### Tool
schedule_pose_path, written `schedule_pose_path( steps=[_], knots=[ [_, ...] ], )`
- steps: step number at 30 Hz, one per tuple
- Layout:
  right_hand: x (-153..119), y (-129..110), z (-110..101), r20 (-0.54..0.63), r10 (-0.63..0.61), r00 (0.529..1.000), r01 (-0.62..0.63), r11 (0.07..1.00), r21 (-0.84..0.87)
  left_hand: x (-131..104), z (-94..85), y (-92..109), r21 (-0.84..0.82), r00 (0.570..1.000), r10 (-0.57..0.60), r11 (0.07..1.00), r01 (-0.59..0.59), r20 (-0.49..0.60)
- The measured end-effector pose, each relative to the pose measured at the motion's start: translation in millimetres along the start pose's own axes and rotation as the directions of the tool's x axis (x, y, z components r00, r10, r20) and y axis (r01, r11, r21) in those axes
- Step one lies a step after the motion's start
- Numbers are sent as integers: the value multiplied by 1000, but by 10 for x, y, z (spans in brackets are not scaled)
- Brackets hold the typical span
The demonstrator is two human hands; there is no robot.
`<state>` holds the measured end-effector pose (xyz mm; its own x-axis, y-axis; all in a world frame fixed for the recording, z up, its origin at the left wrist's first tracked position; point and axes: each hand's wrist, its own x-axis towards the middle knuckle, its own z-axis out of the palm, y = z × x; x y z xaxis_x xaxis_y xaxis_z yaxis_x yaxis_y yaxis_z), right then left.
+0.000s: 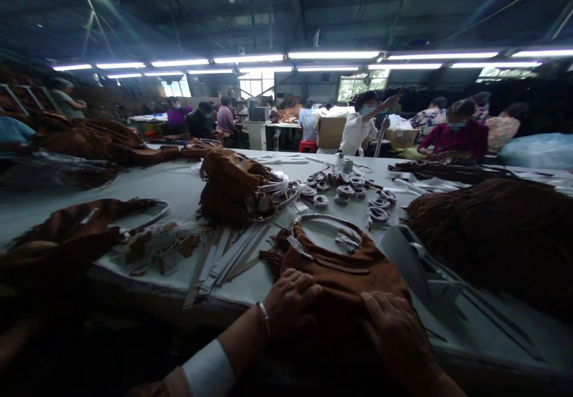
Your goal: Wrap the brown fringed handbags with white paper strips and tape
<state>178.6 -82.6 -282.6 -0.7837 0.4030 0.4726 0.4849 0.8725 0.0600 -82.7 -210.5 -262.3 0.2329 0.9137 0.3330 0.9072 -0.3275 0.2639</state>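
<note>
A brown suede bag (344, 271) lies at the table's near edge, its wrapped handle (329, 218) arched away from me and fringe at its left side. My left hand (293, 298) grips the bag's near edge on the left, fingers curled over the fabric. On the right, my right hand (389, 319) holds the same edge, its fingers bent over the top. The bag's lower part hangs in shadow between my hands. A strap (342, 265) lies across the bag's upper face.
Pale strips (228, 259), tags in plastic (161, 245) and a fringed bag (233, 188) lie left and ahead. Coiled straps (344, 191) sit beyond. A grey dispenser (416, 259) and a brown fringed pile (487, 230) are right. People sit or stand across the table.
</note>
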Motion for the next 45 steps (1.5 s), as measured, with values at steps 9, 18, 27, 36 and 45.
schedule_pose_path(
  steps=[9,18,27,36,45],
  knots=[
    [11,357,97,48,23,999,-37,953,301,87,183,-262,-24,1000,-4,1000,4,23],
    [124,360,30,97,58,994,-87,940,331,153,193,-285,-25,1000,23,999,-23,18],
    [160,-261,-99,81,-6,997,0,997,75,233,213,-293,-46,998,61,997,-61,-9],
    [243,-137,36,159,128,979,-150,979,139,177,174,212,61,990,-80,994,87,-115],
    [252,165,-239,418,-34,908,-125,930,347,294,169,84,24,977,-19,1000,14,212]
  ],
)
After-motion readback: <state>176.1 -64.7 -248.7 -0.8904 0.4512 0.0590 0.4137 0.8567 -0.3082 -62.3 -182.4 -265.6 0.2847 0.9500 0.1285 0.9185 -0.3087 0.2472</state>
